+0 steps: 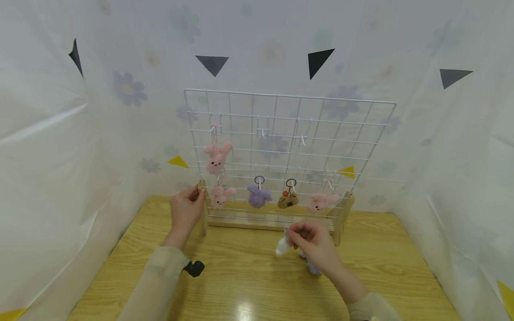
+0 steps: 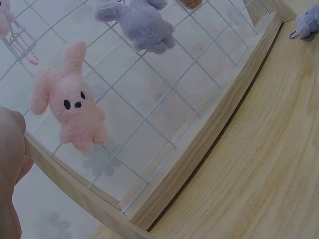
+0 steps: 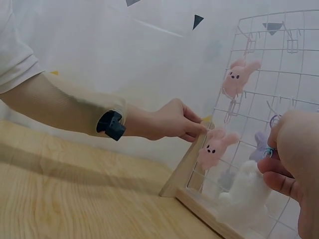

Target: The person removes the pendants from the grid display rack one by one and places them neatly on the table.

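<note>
My right hand (image 1: 315, 245) pinches the small ring at the top of a white plush keychain (image 3: 244, 194), which hangs below the fingers in front of the rack. Up at the left end, my left hand (image 1: 186, 209) grips the top of the wooden side post (image 1: 204, 214) of a white wire grid rack (image 1: 289, 96). On its hooks hang an upper pink rabbit plush (image 1: 217, 161), a lower pink rabbit plush (image 2: 79, 112), a purple plush (image 1: 258, 197), a brown plush (image 1: 288, 200) and a pink plush (image 1: 321, 203) at the right.
A purple plush (image 1: 312, 266) lies on the wooden table (image 1: 241, 276), partly behind my right hand. Two upper hooks, a middle hook (image 1: 263, 132) and a right hook (image 1: 301, 141), hold nothing. Pale flowered sheeting (image 1: 273, 49) surrounds the table at the back and sides.
</note>
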The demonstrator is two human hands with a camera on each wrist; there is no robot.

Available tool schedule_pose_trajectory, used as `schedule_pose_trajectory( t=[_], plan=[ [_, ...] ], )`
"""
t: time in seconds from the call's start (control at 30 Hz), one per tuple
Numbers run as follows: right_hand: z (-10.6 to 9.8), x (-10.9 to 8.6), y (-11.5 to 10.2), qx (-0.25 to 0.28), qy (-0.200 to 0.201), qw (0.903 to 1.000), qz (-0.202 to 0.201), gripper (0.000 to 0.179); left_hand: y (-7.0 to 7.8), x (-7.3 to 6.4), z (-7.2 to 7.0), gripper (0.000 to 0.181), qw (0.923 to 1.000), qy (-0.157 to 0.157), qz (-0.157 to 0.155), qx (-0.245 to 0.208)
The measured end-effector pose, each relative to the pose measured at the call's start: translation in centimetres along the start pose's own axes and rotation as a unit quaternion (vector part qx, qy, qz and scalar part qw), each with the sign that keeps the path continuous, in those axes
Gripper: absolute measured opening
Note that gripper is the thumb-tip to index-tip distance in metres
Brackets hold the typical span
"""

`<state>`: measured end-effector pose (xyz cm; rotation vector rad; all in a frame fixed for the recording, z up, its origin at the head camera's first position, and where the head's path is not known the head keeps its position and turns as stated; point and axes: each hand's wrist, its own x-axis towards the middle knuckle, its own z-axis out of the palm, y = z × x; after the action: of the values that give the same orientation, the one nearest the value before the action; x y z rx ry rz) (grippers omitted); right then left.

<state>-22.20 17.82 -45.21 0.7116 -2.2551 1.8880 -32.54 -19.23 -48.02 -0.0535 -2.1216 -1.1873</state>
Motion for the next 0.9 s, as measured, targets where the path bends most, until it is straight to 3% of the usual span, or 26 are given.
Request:
schedule_pose_trajectory(
  t=[0.4, 0.9],
  plan=[
    [0.1, -2.2, 2.0, -0.005, 0.025, 0.9975, 0.066, 0.007, 0.1, 0.0, 0.0, 0.025, 1.0000, -0.001, 0.002, 0.004],
    [-0.3, -4.7, 4.2, 0.012, 0.023, 0.9950, 0.097, 0.011, 0.0, 0.0, 0.0, 0.025, 1.0000, -0.003, 0.000, 0.008]
  ],
)
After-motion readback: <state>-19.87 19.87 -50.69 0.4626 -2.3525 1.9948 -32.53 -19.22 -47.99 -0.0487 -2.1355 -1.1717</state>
